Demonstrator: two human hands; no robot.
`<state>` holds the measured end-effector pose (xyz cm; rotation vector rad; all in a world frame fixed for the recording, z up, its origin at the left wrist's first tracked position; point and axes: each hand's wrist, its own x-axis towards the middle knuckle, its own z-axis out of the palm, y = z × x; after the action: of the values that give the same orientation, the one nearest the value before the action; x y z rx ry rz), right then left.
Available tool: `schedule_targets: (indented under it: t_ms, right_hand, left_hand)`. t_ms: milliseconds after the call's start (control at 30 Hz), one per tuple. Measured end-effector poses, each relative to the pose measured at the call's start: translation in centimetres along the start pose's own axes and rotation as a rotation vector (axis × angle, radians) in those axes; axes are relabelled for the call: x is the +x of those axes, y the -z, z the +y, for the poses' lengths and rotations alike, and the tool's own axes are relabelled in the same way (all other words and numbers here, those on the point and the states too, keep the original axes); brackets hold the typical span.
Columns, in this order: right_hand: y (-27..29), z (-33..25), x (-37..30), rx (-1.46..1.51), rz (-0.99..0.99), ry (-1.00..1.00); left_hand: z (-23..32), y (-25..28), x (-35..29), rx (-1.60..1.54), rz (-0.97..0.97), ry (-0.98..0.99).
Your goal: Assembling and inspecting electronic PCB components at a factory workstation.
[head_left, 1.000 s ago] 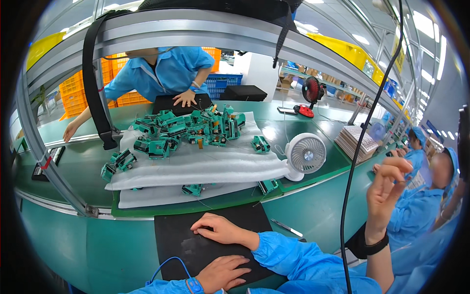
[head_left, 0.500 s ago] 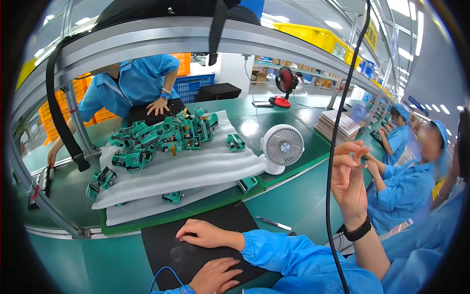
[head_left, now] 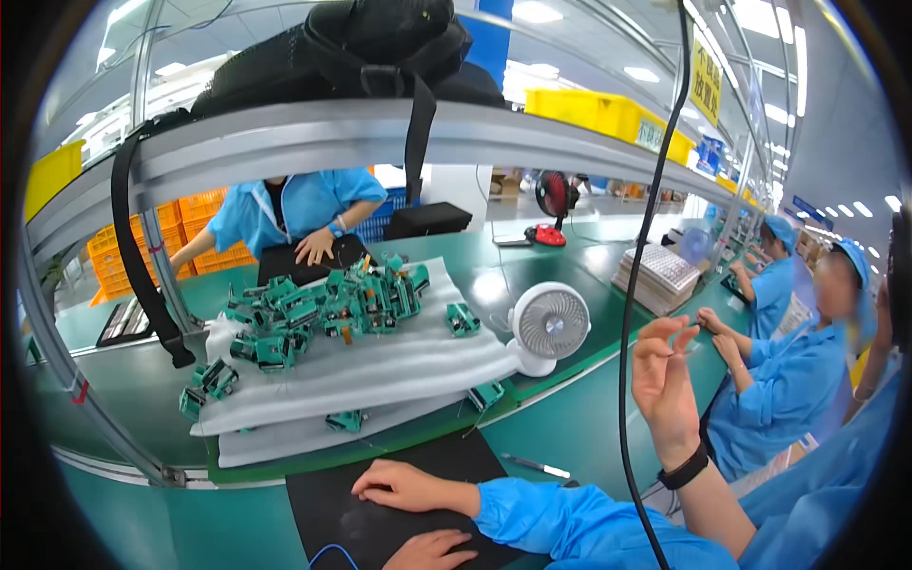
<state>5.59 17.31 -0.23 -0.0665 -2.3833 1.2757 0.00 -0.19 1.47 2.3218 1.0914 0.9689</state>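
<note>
My left hand [head_left: 432,551] lies flat on a black mat [head_left: 328,508], its fingers outstretched and partly cut off by the lower edge. A blue cord [head_left: 332,548] loops beside it. Just beyond, my right hand [head_left: 404,485] rests on the same mat, its fingers loosely curled with nothing seen in them. Ahead, green plastic assemblies [head_left: 366,299] with thin wires lie heaped on white foam sheets [head_left: 380,372]. A few more stick out between the layers. A slim pen-like tool [head_left: 536,466] lies right of the mat.
A white fan [head_left: 551,325] stands right of the foam, a red-black fan [head_left: 554,201] farther back. Stacked trays [head_left: 655,275] sit beyond. A black cable [head_left: 627,380] hangs in front. A neighbour's raised hand [head_left: 670,404] is at right; another person [head_left: 290,214] leans across opposite.
The view has tilted up, so the bench sits lower in the picture. Both my hands stay on the mat. The neighbour's raised fingers have shifted, and the person opposite has drawn one arm back.
</note>
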Motion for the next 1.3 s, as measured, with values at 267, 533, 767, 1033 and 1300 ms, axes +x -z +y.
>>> schedule_targets:
  t_ms: [267, 533, 767, 1033, 1300]
  right_hand:
    - [0.6, -1.1, 0.1, 0.003, -0.039, -0.075]
    - [0.6, -1.0, -0.2, -0.007, -0.025, -0.05]
    - [0.7, -0.9, -0.2, 0.007, -0.032, -0.072]
    - [0.8, -1.4, 0.2, -0.002, -0.006, -0.056]
    - [0.6, -1.5, -0.1, 0.022, -0.006, -0.076]
  left_hand:
    - [0.4, 0.4, 0.2, -0.008, 0.002, 0.007]
    - [0.5, 0.1, 0.1, -0.011, -0.012, -0.007]
    - [0.1, 0.0, 0.1, -0.048, 0.006, -0.003]
    - [0.3, 0.3, 0.2, -0.02, 0.019, -0.014]
    - [0.2, 0.0, 0.1, -0.011, 0.015, -0.01]
